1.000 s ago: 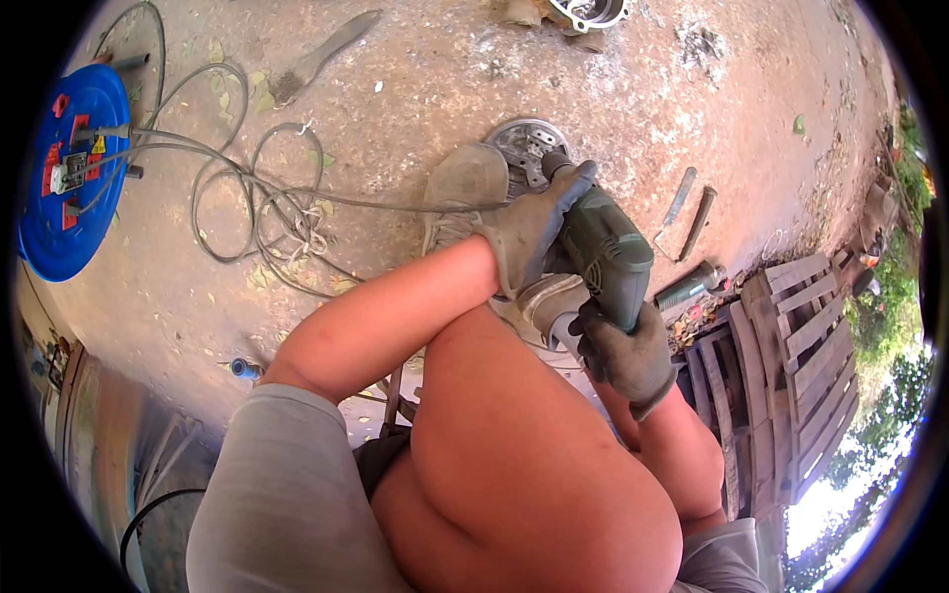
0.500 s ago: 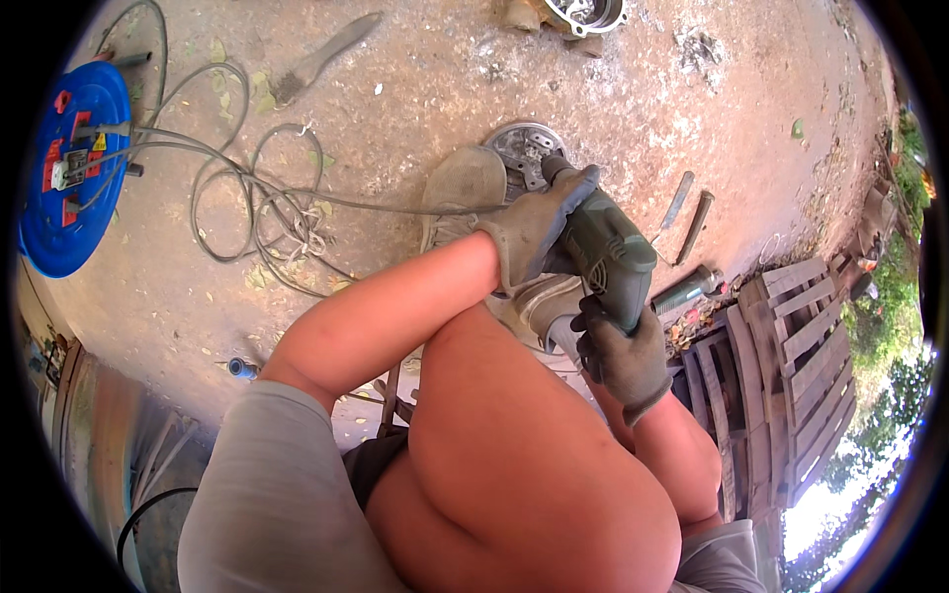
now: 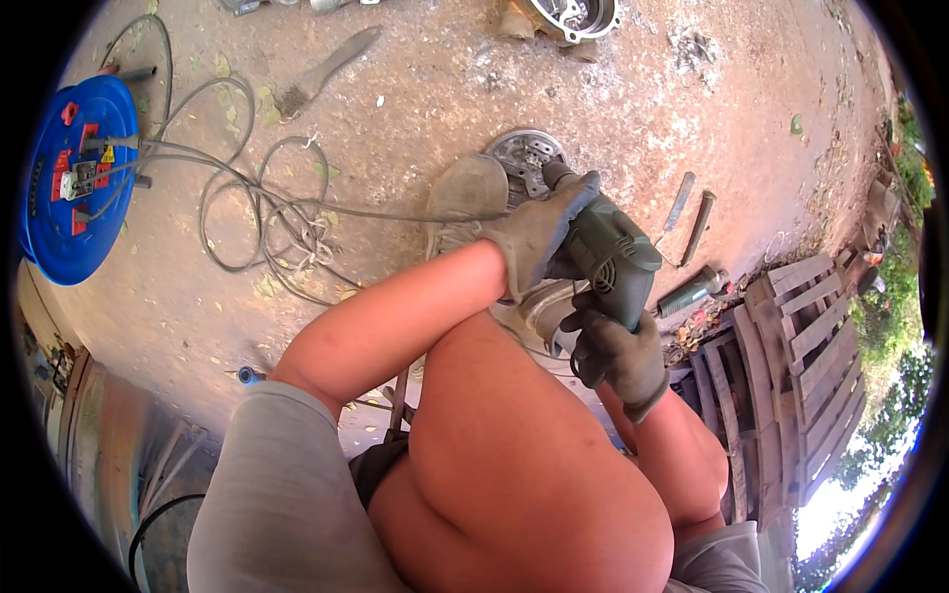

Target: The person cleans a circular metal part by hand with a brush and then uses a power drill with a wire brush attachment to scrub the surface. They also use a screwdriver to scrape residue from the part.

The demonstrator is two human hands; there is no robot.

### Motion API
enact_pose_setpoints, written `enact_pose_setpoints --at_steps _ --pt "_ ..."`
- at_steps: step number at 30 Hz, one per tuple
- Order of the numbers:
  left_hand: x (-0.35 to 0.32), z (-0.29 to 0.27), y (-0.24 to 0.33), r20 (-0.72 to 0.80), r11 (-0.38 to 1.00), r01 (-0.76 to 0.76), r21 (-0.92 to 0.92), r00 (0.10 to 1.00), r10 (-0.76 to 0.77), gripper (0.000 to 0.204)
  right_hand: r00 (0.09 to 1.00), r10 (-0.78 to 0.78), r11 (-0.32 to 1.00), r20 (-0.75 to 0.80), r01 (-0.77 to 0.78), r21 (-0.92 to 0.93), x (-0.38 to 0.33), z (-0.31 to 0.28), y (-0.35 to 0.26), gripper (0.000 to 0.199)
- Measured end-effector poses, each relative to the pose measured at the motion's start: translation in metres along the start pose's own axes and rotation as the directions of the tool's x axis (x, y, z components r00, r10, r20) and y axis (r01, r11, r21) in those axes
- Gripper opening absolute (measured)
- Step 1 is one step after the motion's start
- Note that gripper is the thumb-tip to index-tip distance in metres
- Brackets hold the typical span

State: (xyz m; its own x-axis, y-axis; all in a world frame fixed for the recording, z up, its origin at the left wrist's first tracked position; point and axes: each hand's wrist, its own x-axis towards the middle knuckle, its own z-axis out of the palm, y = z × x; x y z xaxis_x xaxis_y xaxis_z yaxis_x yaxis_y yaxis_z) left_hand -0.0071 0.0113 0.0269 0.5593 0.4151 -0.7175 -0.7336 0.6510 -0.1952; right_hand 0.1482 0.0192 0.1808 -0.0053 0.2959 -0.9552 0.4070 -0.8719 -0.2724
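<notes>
I hold a green power drill [image 3: 615, 259] in both gloved hands, its nose pointing down at a round metal disc [image 3: 524, 154] on the dirt ground. My left hand [image 3: 539, 233] wraps the front of the drill body. Behind it, my right hand [image 3: 618, 351] grips the handle. My dusty shoe [image 3: 465, 198] rests on the edge of the disc. My bare knee [image 3: 514, 445] fills the lower middle of the view and hides the ground beneath it.
A blue cable reel [image 3: 74, 178] with sockets lies at the left, and its grey cord [image 3: 257, 212] loops across the dirt. Two metal bars [image 3: 689, 212] and a hammer-like tool [image 3: 692, 292] lie right of the drill. A wooden pallet [image 3: 791, 336] stands at the right. A metal housing [image 3: 573, 15] sits at the top.
The drill and both hands have shifted only slightly over the disc; the view has tilted a little. Both grips are unchanged.
</notes>
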Motion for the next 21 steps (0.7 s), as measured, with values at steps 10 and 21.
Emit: enact_pose_setpoints --at_steps 10,21 --pt "-0.002 -0.009 -0.001 0.041 0.998 0.007 -0.067 0.999 -0.004 0.047 0.981 -0.163 0.963 -0.108 0.134 -0.235 0.001 0.008 0.016 0.024" --pt "-0.012 -0.002 0.003 0.157 0.992 0.079 -0.103 0.986 -0.063 0.047 0.997 -0.011 0.996 -0.081 0.003 -0.092 -0.011 0.002 0.01 0.027"
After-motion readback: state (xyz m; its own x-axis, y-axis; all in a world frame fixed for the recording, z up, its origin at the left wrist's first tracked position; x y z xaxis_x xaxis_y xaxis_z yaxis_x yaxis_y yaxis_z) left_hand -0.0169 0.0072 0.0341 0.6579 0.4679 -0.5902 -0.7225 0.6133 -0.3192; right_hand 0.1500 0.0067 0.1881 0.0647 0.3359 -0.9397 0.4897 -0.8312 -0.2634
